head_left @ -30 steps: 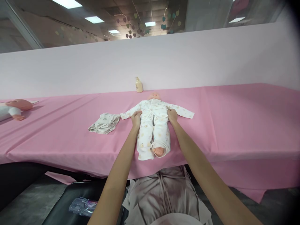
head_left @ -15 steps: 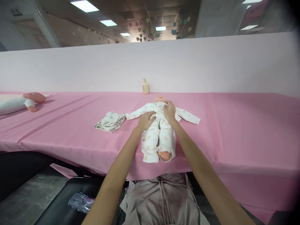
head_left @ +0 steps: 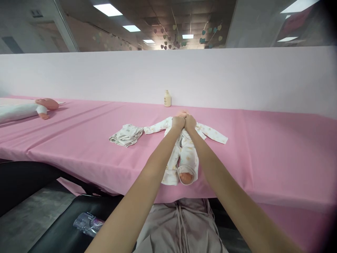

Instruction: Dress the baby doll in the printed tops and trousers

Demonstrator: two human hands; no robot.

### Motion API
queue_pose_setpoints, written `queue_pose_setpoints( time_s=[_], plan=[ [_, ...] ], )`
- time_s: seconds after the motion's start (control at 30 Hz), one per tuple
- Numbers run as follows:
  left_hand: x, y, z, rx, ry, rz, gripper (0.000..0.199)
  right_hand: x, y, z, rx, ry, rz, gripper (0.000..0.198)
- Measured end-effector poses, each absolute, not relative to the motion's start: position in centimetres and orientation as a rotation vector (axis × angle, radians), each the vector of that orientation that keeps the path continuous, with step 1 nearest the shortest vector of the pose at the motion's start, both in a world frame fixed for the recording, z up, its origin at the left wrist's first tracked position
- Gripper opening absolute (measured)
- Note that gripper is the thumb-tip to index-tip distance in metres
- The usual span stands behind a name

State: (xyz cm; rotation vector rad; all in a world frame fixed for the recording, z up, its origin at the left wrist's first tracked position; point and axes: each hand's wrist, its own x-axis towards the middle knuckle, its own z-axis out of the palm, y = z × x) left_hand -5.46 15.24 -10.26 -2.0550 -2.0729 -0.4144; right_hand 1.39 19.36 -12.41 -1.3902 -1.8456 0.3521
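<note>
A baby doll lies on its back in front of me, its head at the far side and one foot showing at a trouser opening. It wears a white patterned baby outfit with both sleeves spread sideways. My left hand and my right hand meet at the upper chest, below the doll's head. Both are closed, apparently gripping the outfit near the neckline. My fingertips and the fabric between them are mostly hidden behind the hands.
Folded patterned clothing lies left of the doll on the pink table cover. A cream pump bottle stands by the white wall. Another doll lies far left. A clear plastic bottle rests on the black chair.
My left hand has moved up from the doll's waist to meet my right at the upper chest. Both hands have closed. The view has shifted slightly.
</note>
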Motion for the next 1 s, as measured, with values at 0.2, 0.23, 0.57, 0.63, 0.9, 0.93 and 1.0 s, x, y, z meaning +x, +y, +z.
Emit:
queue_pose_setpoints(
  time_s=[0.2, 0.23, 0.57, 0.63, 0.9, 0.93, 1.0],
  plan=[
    [-6.1, 16.9, -10.6, -2.005, -2.031, -0.55, 0.024, 1.8, 19.6, -13.0, -1.453, -1.854, 0.244, 0.027],
    [-6.4, 17.2, -10.7, -1.969, -2.065, -0.579, 0.025, 1.8, 19.7, -13.1, -1.457, -1.856, 0.236, 0.027],
    [-7.6, 18.5, -11.9, -1.95, -2.127, -0.78, 0.027, 1.8, 20.2, -13.7, -1.473, -1.868, 0.247, 0.028],
    [-7.7, 18.6, -12.0, -1.952, -2.123, -0.811, 0.025, 1.7, 20.3, -13.6, -1.468, -1.871, 0.256, 0.027],
    [-7.3, 18.0, -12.5, -1.967, -2.014, -0.932, 0.022, 1.6, 19.7, -13.4, -1.499, -1.838, 0.289, 0.026],
    [-7.3, 17.9, -12.5, -1.977, -2.011, -0.956, 0.02, 1.6, 19.6, -13.4, -1.5, -1.832, 0.293, 0.027],
    [-7.2, 17.9, -12.5, -1.988, -2.004, -1.001, 0.015, 1.7, 19.5, -13.5, -1.487, -1.816, 0.302, 0.027]
  ],
)
